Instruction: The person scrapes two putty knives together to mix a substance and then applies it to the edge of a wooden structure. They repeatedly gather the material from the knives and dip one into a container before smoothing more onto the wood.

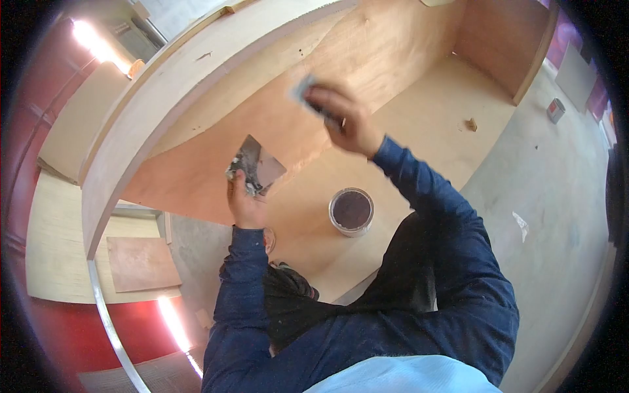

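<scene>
My left hand [247, 208] is closed on the edge of a square metal plate [269, 169], smeared with greyish putty. Raised over the plywood panel, my right hand [350, 122] grips a flat scraper [305, 90] with a pale edge, somewhat blurred. Below and between my hands, a round tub [352, 211] of dark brown material stands on the wooden base [419, 147]. The curved plywood panel [255, 108] rises beyond both hands. A few small dark marks show on the panel's upper strip.
A wooden end board [501, 42] closes the far right corner. A small wood scrap [470, 124] lies on the base. On the grey floor [544, 190] to the right are a small can [555, 110] and a white scrap [520, 225]. A square plywood piece [144, 264] lies at left.
</scene>
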Motion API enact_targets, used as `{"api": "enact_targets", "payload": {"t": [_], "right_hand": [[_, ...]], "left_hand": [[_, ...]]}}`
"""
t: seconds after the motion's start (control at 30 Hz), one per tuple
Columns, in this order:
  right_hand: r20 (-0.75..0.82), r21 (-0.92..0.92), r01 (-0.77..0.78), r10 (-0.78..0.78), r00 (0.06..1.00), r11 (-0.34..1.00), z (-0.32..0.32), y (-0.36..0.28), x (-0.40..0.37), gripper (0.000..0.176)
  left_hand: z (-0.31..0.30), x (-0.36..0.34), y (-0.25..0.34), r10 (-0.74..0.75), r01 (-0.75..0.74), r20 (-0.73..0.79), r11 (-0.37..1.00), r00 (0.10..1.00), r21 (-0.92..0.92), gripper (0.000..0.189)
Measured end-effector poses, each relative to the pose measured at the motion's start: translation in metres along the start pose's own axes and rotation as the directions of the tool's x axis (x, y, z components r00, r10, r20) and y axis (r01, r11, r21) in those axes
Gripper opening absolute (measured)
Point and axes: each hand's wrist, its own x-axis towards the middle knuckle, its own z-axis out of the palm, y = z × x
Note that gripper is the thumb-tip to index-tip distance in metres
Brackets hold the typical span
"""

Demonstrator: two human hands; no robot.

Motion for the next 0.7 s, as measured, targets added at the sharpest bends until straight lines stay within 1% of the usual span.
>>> {"api": "enact_targets", "payload": {"t": [0.03, 0.07, 0.1, 0.17, 0.2, 0.27, 0.3, 0.33, 0.37, 0.4, 0.43, 0.47, 0.5, 0.53, 0.57, 0.63, 0.67, 0.7], "right_hand": [[0.102, 0.02, -0.001, -0.001, 0.995, 1.0, 0.009, -0.005, -0.016, 0.057], [0.277, -0.067, 0.112, -0.089, 0.957, 0.991, 0.006, -0.037, -0.013, 0.058], [0.325, 0.017, -0.021, 0.014, 0.946, 1.0, 0.016, -0.043, -0.025, 0.056], [0.416, 0.073, -0.017, -0.015, 0.909, 0.997, 0.024, -0.062, -0.036, 0.054], [0.417, 0.07, -0.016, -0.015, 0.909, 0.997, 0.024, -0.058, -0.041, 0.054], [0.354, 0.046, -0.002, -0.014, 0.935, 0.999, 0.023, -0.045, -0.057, 0.053], [0.357, 0.045, 0.001, -0.017, 0.934, 0.999, 0.015, -0.04, -0.057, 0.053], [0.471, -0.114, -0.03, 0.08, 0.879, 0.993, 0.0, -0.03, -0.054, 0.053], [0.556, -0.275, -0.037, 0.191, 0.809, 0.961, -0.015, -0.02, -0.051, 0.053], [0.488, -0.255, -0.096, 0.213, 0.846, 0.962, -0.033, -0.019, -0.046, 0.053], [0.416, -0.229, -0.151, 0.237, 0.878, 0.962, -0.051, -0.018, -0.037, 0.054], [0.318, -0.157, -0.063, 0.111, 0.941, 0.986, -0.069, -0.008, -0.022, 0.054], [0.209, -0.088, 0.024, -0.005, 0.978, 0.996, -0.085, 0.002, -0.008, 0.054], [0.126, -0.172, 0.081, -0.059, 0.99, 0.982, -0.104, -0.004, 0.01, 0.052], [0.047, -0.261, 0.131, -0.123, 0.991, 0.956, -0.125, -0.013, 0.035, 0.05], [0.162, -0.509, 0.287, -0.237, 0.958, 0.811, -0.166, -0.02, 0.084, 0.042], [0.062, -0.427, 0.027, 0.0, 0.998, 0.904, -0.178, -0.018, 0.096, 0.034], [-0.01, -0.315, -0.237, 0.246, 0.969, 0.919, -0.186, -0.013, 0.105, 0.028]], "left_hand": [[0.001, 0.0, -0.006, 0.003, -0.003, -0.002, 1.0, 1.0, -0.005, 0.036], [0.003, 0.001, -0.015, -0.084, 0.089, 0.046, 0.989, 0.995, -0.116, 0.037], [0.006, 0.001, -0.023, -0.165, 0.184, 0.104, 0.958, 0.981, -0.22, 0.038], [0.008, 0.0, -0.032, -0.185, 0.201, 0.092, 0.952, 0.978, -0.229, 0.037], [0.008, -0.001, -0.033, -0.192, 0.208, 0.092, 0.957, 0.977, -0.203, 0.036], [0.007, -0.003, -0.035, -0.205, 0.217, 0.09, 0.964, 0.975, -0.153, 0.033], [-0.005, 0.003, -0.038, -0.203, 0.215, 0.091, 0.964, 0.975, -0.157, 0.033], [-0.024, 0.013, -0.04, -0.196, 0.218, 0.099, 0.915, 0.976, -0.339, 0.033], [-0.034, 0.021, -0.041, -0.186, 0.216, 0.11, 0.834, 0.976, -0.508, 0.032], [-0.013, 0.012, -0.021, -0.055, 0.082, 0.08, 0.915, 0.995, -0.394, 0.031], [-0.008, 0.01, -0.01, -0.055, 0.086, 0.089, 0.915, 0.995, -0.395, 0.031], [-0.006, 0.009, -0.002, -0.033, 0.094, 0.16, 0.917, 0.987, -0.389, 0.031], [-0.006, 0.005, 0.002, -0.018, 0.104, 0.222, 0.92, 0.975, -0.378, 0.032], [-0.001, -0.001, 0.005, -0.042, 0.094, 0.154, 0.933, 0.987, -0.348, 0.033], [-0.004, 0.0, 0.004, -0.049, 0.099, 0.149, 0.933, 0.988, -0.345, 0.033], [-0.012, 0.005, 0.001, -0.11, 0.128, 0.073, 0.936, 0.991, -0.327, 0.033], [-0.013, 0.006, 0.001, -0.109, 0.127, 0.074, 0.936, 0.991, -0.328, 0.033], [-0.014, 0.006, 0.002, -0.103, 0.124, 0.082, 0.94, 0.991, -0.318, 0.033]]}}
